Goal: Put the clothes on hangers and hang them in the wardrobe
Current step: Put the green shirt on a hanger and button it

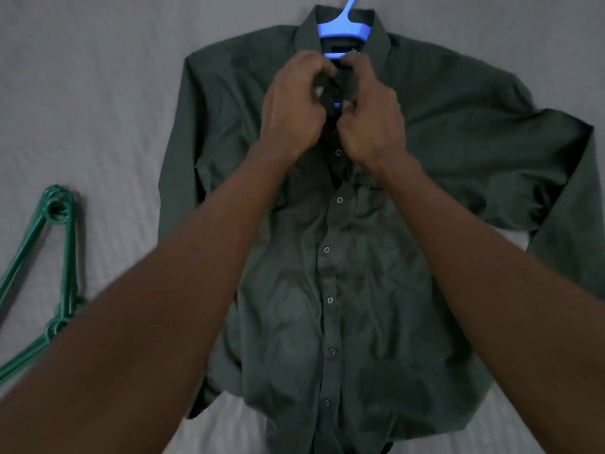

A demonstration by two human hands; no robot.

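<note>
A dark green button-up shirt (343, 273) lies flat, front up, on a grey bedsheet (91, 93). A blue hanger (345, 31) sits inside its collar, the hook poking out past the top edge of the view. My left hand (294, 103) and my right hand (373, 119) meet at the top of the placket just below the collar. Each pinches one edge of the shirt front with curled fingers. The buttons below them look fastened. The sleeves lie spread to both sides.
Green plastic hangers (59, 257), stacked together, lie on the sheet at the left, partly behind my left forearm. Bare sheet shows above and to the left of the shirt.
</note>
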